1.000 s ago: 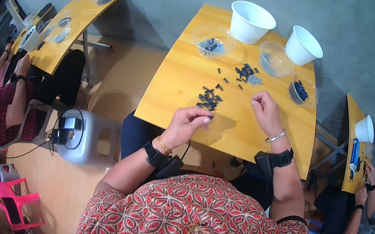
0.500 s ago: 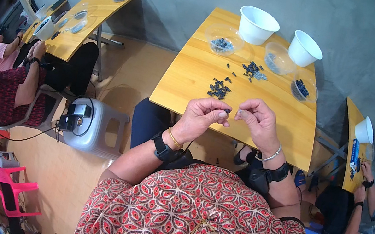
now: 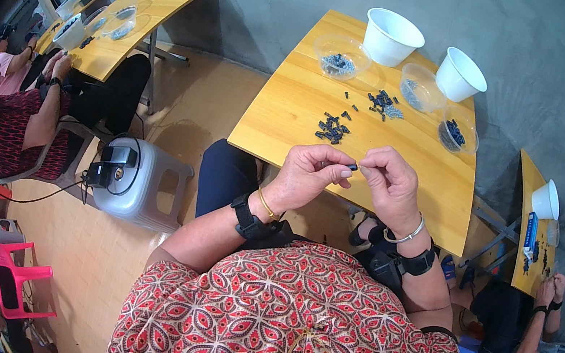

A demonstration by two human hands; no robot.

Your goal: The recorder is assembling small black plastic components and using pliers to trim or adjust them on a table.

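My left hand (image 3: pixel 314 174) pinches a small dark plastic piece (image 3: pixel 352 166) between thumb and fingertips, above the near part of the wooden table (image 3: pixel 279 103). Close beside it, my right hand (image 3: pixel 392 186) is closed in a pinch at the end of that piece; whatever its fingertips hold is too small to make out. Beyond my hands lies a pile of small dark plastic pieces (image 3: pixel 333 129). Farther back are another dark pile (image 3: pixel 381 101) and a patch of small silvery parts (image 3: pixel 394 112).
Clear bowls of small parts, one at the back left (image 3: pixel 343 47) and one at the right (image 3: pixel 474 143), stand near a white tub (image 3: pixel 393 39) and a second white tub (image 3: pixel 461 75). A grey plastic stool (image 3: pixel 149 186) with devices is at my left. People sit at tables on both sides.
My right fingertips have come closer to the piece in my left hand, and the two hands now nearly meet. The piles look unchanged.
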